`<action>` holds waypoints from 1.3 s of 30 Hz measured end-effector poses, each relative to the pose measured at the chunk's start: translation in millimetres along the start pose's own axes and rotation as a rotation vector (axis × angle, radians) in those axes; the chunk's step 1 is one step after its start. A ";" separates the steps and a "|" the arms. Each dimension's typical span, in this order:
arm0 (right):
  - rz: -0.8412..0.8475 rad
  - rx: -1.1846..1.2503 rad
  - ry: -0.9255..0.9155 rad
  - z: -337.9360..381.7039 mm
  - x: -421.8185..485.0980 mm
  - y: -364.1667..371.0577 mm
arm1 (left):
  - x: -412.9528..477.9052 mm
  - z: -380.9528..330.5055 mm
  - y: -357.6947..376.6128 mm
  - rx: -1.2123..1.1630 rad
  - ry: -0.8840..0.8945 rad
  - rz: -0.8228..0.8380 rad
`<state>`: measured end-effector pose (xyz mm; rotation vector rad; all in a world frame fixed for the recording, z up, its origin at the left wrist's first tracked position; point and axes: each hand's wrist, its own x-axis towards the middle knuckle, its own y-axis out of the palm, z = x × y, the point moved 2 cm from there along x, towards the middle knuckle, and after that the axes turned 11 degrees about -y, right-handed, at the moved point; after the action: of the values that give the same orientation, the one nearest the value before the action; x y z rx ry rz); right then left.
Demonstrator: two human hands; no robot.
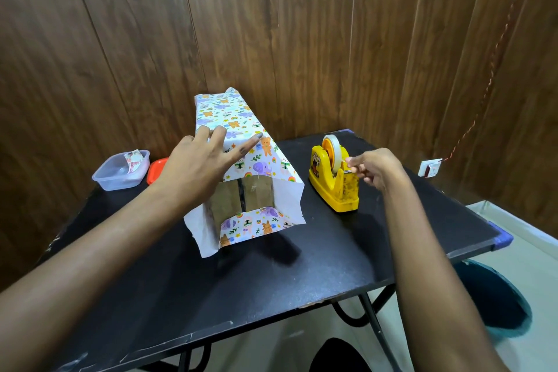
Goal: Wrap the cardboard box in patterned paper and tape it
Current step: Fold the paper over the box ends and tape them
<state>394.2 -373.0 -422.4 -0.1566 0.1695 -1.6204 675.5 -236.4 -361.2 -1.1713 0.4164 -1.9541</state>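
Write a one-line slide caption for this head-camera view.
Left hand steadies the half-wrapped box while the right hand reaches the tape dispenser.

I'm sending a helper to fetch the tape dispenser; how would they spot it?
On the black folding table, look right of the tall box wrapped in animal-print paper. The yellow plastic tape dispenser stands there, the right hand at its cutter. It alone is yellow and carries a roll of pale tape.

The near half of the black table lies bare and open to a hand. Mid-table, the wrapped box blocks the centre, the yellow tape dispenser stands just right of it, leaving a narrow gap between. At far left, a clear tub and red lid crowd the wall.
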 end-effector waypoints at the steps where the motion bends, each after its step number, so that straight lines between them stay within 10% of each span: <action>1: 0.006 0.007 0.047 -6.7 -1.8 1.0 | 0.1 -0.1 -0.9 -0.003 0.003 -0.006; 18: -0.416 0.213 -0.119 -47.0 -24.4 26.2 | 0.3 1.8 -1.1 -0.085 -0.015 -0.011; 32: -0.038 0.218 0.062 -38.5 -12.7 10.0 | 0.9 2.3 -1.9 -0.088 -0.012 -0.007; 39: -0.331 0.309 -0.134 -58.8 -20.5 32.9 | 0.1 1.9 -2.3 -0.095 -0.011 0.007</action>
<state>415.5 -353.5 -486.6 -0.0556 -0.2210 -1.9357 676.1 -234.8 -358.8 -1.2380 0.5119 -1.9387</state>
